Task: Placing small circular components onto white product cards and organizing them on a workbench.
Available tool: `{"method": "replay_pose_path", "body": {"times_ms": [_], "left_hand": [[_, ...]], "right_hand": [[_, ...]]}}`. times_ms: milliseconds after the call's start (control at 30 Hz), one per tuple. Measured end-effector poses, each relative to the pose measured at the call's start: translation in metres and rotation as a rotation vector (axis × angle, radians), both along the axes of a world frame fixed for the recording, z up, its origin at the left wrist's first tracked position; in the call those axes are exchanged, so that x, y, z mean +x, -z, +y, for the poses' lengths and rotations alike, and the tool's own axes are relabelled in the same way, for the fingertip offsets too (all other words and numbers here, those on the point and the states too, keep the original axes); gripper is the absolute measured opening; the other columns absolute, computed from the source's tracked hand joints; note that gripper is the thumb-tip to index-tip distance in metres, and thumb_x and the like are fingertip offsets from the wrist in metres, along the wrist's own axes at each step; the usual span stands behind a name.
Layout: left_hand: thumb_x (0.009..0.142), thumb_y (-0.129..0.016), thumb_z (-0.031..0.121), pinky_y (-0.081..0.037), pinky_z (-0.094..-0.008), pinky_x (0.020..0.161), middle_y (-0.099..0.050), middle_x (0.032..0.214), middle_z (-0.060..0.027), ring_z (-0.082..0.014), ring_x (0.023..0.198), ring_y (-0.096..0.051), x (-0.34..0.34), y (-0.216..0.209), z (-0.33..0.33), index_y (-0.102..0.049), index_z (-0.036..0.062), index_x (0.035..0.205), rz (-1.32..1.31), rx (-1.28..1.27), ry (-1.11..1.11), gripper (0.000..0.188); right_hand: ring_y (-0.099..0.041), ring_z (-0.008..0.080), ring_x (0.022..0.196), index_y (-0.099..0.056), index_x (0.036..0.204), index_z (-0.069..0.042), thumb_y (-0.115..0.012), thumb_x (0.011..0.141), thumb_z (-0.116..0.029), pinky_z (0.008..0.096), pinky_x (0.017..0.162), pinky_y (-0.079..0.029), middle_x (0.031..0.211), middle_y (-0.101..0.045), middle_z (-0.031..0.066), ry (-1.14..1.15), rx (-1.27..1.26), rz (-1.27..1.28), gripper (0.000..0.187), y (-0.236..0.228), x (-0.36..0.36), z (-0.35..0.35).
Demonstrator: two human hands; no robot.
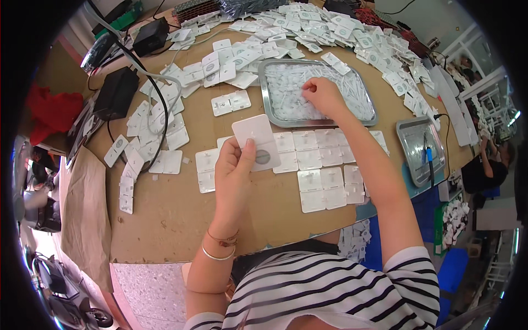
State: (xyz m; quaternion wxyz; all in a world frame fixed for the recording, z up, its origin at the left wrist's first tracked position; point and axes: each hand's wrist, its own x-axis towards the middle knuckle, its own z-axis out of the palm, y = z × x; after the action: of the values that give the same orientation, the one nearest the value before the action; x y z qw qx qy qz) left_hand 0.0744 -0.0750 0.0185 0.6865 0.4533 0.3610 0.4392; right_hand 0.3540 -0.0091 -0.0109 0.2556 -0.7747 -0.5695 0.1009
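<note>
My left hand (234, 165) pinches a white plastic panel (254, 131) with a grey round mark on its lower part, held up above the table. Over a metal tray (264, 91) my right hand (323, 94) reaches into a heap of small translucent white pieces (286, 82); its fingertips are drawn together, and whether a piece is between them is too small to see. Rows of similar white panels (308, 149) lie face to face with the cardboard tabletop just beneath both hands. One more panel pair (231, 103) rests left of the tray.
Loose white panels (291, 25) are heaped along the far edge, with more panels (165, 137) at left under cables. Black power boxes (116, 93) stand at the left. A smaller metal tray (407, 154) with a blue-handled tool (429, 157) sits at right. Another person (489, 165) is farther right.
</note>
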Motion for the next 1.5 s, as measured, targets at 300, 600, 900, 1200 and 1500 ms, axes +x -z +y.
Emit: {"method": "replay_pose_path", "body": {"times_ms": [300, 600, 900, 1200, 1500], "left_hand": [[0.089, -0.061, 0.028, -0.042, -0.0223, 0.071, -0.057, 0.090, -0.0052, -0.0082, 0.080, -0.052, 0.003, 0.001, -0.002, -0.044, -0.0018, 0.110, 0.036, -0.020, 0.015, 0.040], [0.090, -0.043, 0.028, -0.041, -0.0271, 0.064, -0.056, 0.095, -0.0078, -0.0135, 0.069, -0.047, -0.003, 0.005, -0.004, -0.042, -0.0038, 0.123, -0.350, -0.257, 0.217, 0.047], [0.092, -0.026, 0.030, -0.046, -0.0340, 0.071, -0.063, 0.091, -0.0147, -0.0210, 0.075, -0.058, 0.000, -0.008, -0.014, -0.053, -0.0035, 0.111, -0.214, -0.195, 0.412, 0.047], [0.094, -0.030, 0.027, -0.046, -0.0303, 0.068, -0.061, 0.094, -0.0139, -0.0180, 0.075, -0.059, -0.003, -0.004, -0.016, -0.054, -0.0068, 0.104, -0.155, -0.081, 0.403, 0.042], [0.094, -0.034, 0.027, -0.045, -0.0277, 0.065, -0.061, 0.082, -0.0099, -0.0140, 0.070, -0.056, -0.001, -0.005, -0.024, -0.054, -0.0050, 0.103, -0.005, 0.210, 0.323, 0.039]], "right_hand": [[-0.061, 0.0123, 0.068, -0.064, 0.096, -0.003, -0.066, 0.078, -0.014, 0.0257, 0.065, -0.049, 0.080, -0.065, 0.0058, 0.080, 0.078, 0.236, 0.020, -0.015, -0.014, -0.013], [-0.062, 0.0111, 0.076, -0.062, 0.109, 0.002, -0.060, 0.087, -0.006, 0.0233, 0.071, -0.049, 0.087, -0.065, 0.0044, -0.264, 0.164, 0.873, 0.023, -0.064, -0.090, -0.101], [-0.058, 0.0092, 0.080, -0.062, 0.089, -0.001, -0.065, 0.083, -0.005, 0.0222, 0.065, -0.051, 0.114, -0.049, 0.0060, -0.200, 0.282, 0.926, 0.008, -0.051, -0.129, -0.119], [-0.055, 0.0079, 0.070, -0.056, 0.094, -0.003, -0.064, 0.085, -0.013, 0.0220, 0.056, -0.049, 0.104, -0.052, 0.0043, -0.027, 0.241, 1.161, 0.015, -0.053, -0.152, -0.122], [-0.054, 0.0102, 0.079, -0.046, 0.107, -0.007, -0.063, 0.086, -0.014, 0.0257, 0.036, -0.044, 0.096, -0.051, 0.0042, 0.068, 0.414, 1.226, 0.028, -0.047, -0.167, -0.124]]}}
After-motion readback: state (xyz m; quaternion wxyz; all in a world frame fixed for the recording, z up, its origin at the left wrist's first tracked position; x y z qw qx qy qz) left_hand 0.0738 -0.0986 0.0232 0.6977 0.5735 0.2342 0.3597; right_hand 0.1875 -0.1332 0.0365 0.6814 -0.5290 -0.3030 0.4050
